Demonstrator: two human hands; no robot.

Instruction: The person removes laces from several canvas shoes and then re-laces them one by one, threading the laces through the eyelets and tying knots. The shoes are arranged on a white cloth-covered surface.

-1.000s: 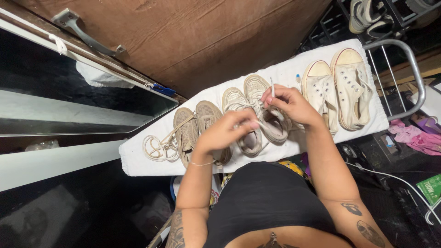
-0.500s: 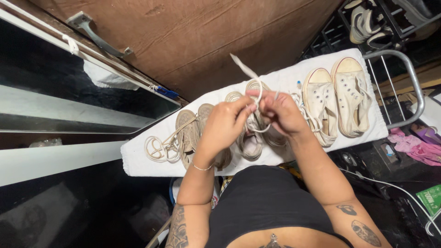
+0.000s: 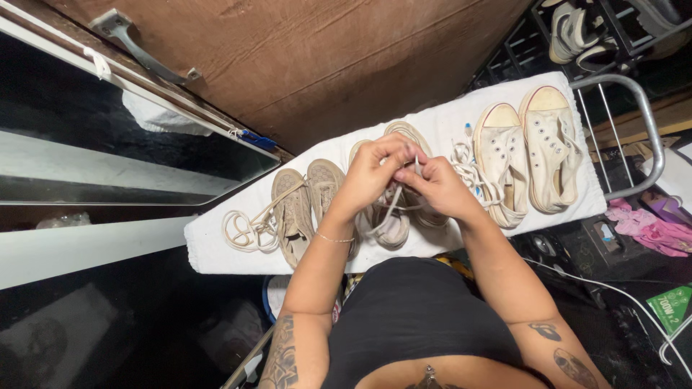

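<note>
**Lace pinched over the middle pair**

White-covered ironing board (image 3: 216,252) against a brown wall. Three pairs of pale sneakers lie across it. My left hand (image 3: 371,173) and right hand (image 3: 436,184) meet above the middle sneakers (image 3: 393,223), fingers of both pinched on one shoelace (image 3: 386,209). It runs down and toward me to the shoe directly beneath; both hands sit equally near.

White sneaker pair (image 3: 530,155), tan pair (image 3: 306,205), pink cloth (image 3: 652,229)

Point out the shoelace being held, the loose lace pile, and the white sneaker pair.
shoelace (image 3: 389,209), head view, strand below the hands
loose lace pile (image 3: 245,232), head view, coil
white sneaker pair (image 3: 551,148), head view, right shoe's laced top
</note>
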